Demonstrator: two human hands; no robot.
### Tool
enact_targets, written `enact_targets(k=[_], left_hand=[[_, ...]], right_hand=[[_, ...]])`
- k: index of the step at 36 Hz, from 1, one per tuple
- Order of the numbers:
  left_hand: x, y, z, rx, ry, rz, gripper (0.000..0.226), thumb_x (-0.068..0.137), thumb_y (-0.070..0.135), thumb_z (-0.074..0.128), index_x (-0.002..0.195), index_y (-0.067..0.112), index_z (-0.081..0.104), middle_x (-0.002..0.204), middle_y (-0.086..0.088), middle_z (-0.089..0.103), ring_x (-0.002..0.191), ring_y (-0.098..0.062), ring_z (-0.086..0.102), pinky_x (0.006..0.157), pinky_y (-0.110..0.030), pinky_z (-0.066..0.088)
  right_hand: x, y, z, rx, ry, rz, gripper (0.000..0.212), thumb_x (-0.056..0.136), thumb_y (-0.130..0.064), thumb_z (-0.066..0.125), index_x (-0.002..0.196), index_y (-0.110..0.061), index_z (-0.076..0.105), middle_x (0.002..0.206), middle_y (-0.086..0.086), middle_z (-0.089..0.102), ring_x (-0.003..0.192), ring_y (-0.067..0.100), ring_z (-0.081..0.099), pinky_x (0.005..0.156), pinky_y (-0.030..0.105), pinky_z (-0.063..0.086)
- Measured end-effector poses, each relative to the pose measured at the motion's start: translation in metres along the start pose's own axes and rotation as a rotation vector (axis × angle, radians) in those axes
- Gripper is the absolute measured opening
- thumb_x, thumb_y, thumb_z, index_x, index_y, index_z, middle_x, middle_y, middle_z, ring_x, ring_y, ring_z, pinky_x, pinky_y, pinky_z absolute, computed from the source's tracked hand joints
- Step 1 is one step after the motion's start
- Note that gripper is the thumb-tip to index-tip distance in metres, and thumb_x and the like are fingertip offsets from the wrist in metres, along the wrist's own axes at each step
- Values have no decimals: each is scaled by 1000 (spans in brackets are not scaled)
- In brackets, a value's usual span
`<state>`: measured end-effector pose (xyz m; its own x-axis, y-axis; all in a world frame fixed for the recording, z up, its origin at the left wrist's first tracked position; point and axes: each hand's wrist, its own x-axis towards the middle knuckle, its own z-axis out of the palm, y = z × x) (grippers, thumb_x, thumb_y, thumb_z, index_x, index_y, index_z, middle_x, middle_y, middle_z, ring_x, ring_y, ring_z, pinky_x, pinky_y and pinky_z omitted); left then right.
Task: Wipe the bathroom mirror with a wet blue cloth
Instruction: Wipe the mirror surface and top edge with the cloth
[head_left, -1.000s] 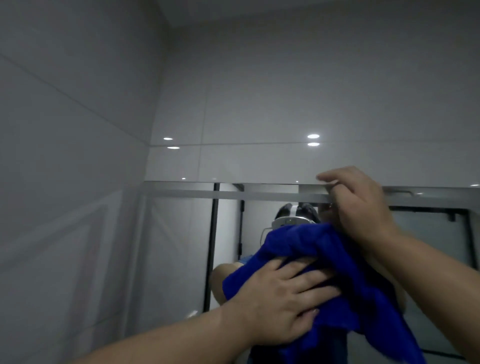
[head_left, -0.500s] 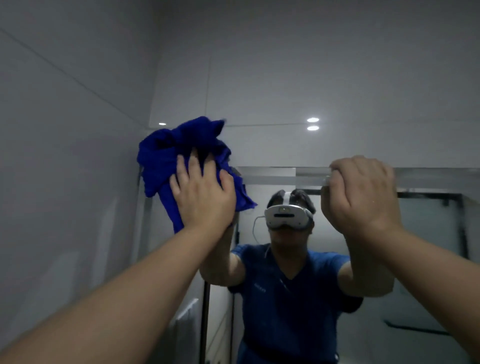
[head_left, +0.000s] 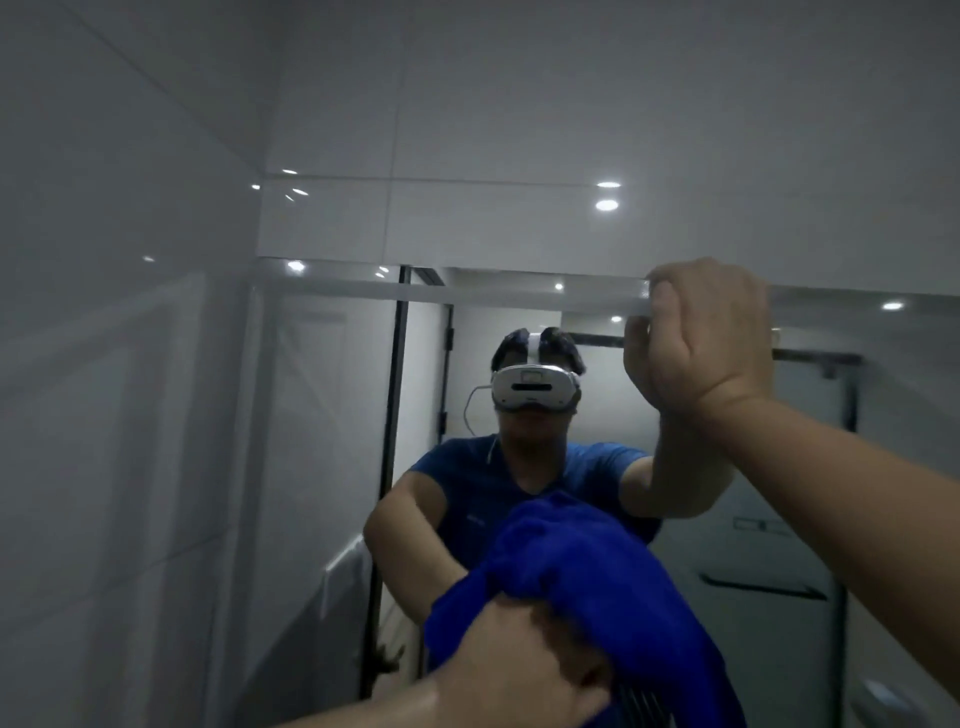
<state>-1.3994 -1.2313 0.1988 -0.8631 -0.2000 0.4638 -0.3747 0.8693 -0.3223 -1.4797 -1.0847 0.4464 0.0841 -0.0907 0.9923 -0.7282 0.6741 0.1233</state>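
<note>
I'm in a bathroom: glossy grey wall tiles (head_left: 519, 130), a wide mirror (head_left: 322, 415), and a black-framed glass shower door (head_left: 395, 415) reflected behind me

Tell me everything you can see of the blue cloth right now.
The blue cloth is a deep royal blue, soft and plush-looking, bunched into thick folds rather than spread flat. It sits low in the view, against the lower middle of the mirror, with a length trailing down toward the bottom right. The left hand grips its lower bunched part; the right hand is well above, at the mirror's top edge, not touching it. Wetness cannot be judged.
</note>
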Motion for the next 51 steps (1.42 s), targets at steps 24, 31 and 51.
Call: enact_targets(k=[24, 31, 51], left_hand=[[37, -107, -178, -459, 936, -215, 39, 91, 21, 31, 113, 3, 59, 114, -18, 59, 110, -39, 57, 105, -54, 47], [47, -79, -155, -334, 864, -94, 73, 95, 43, 60, 152, 0, 45, 151, -24, 54, 147, -43, 45, 129, -59, 29], [-7, -51, -53, 39, 272, 1175, 38, 100, 37, 63, 133, 22, 72, 142, 4, 67, 142, -16, 48, 134, -35, 13]], right_hand=[[-4, -5, -6, 76, 34, 29, 25, 103, -25, 45, 108, -16, 67, 99, 3, 62, 94, 27, 53, 97, 45, 40], [-4, -3, -6, 71, 30, 17, 27, 104, -26, 43, 107, -14, 66, 99, 4, 62, 93, 27, 54, 97, 45, 39], [-6, -3, -6, 108, 36, 33, 28, 96, -25, 47, 110, -15, 68, 100, 5, 63, 95, 28, 54, 95, 42, 38]])
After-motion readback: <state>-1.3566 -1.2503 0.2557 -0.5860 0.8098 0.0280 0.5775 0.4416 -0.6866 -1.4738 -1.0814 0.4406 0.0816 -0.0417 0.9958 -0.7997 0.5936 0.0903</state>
